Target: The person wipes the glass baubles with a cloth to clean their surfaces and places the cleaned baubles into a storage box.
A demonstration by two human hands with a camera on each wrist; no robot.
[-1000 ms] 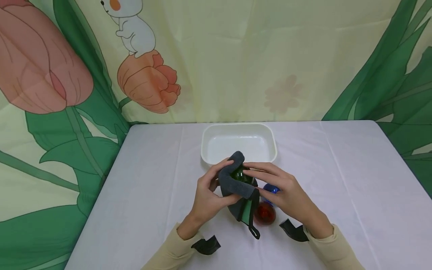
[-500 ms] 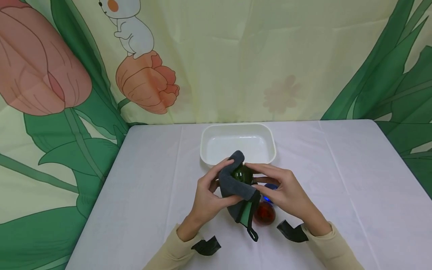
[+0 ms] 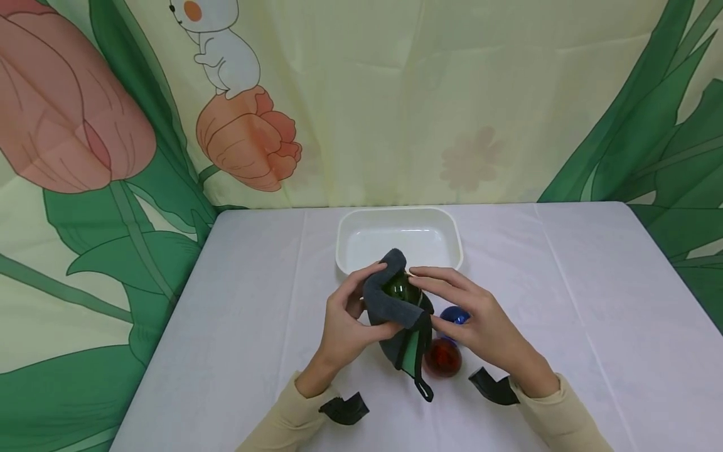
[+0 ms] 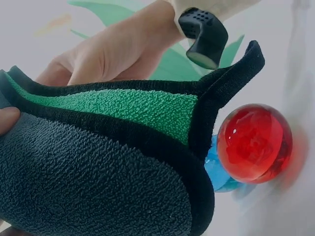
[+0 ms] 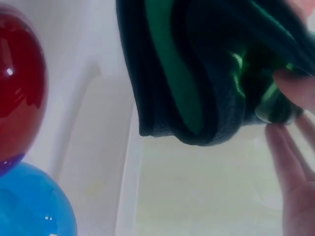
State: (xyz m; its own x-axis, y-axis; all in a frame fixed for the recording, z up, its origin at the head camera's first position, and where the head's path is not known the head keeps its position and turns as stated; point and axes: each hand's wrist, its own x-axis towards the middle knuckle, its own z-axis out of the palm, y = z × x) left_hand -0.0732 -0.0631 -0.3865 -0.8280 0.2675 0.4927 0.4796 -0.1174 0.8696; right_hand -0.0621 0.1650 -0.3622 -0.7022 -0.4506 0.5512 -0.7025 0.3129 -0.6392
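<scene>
Got a green see-through ball [image 3: 401, 289] up in the air over the middle of the surface [image 3: 226, 358], nestled in a fold of dark gray terry cloth [image 3: 390, 307]. Gripping that cloth with the left hand [image 3: 346, 321], fingers at the far side of the fold and thumb along the near side. Resting the fingertips of the right hand [image 3: 477, 314] against the ball, fingers spread and pretty much straight. Can't tell how hard they're pressing.

Lots of blocking going on around here. Can't see the lower part of the ball at all, buried in cloth. Can make out a green lining and black trim on the cloth, plus a black loop [image 3: 426, 392] dangling off the near end.

Got a red ball [image 3: 443, 359] on the surface just right of the cloth's near end, with a blue ball [image 3: 455, 315] just beyond, partly hidden by the right hand. Farther back, got a white tray [image 3: 399, 243], near rim partly covered by cloth and hands. Wearing beige sleeves [image 3: 282, 419] with black curved pieces [image 3: 344, 409] by both wrists. Behind it all, hung a pale yellow backdrop [image 3: 373, 113] printed with a big pink tulip [image 3: 73, 100] far left and green leaves [image 3: 661, 132] far right.
</scene>
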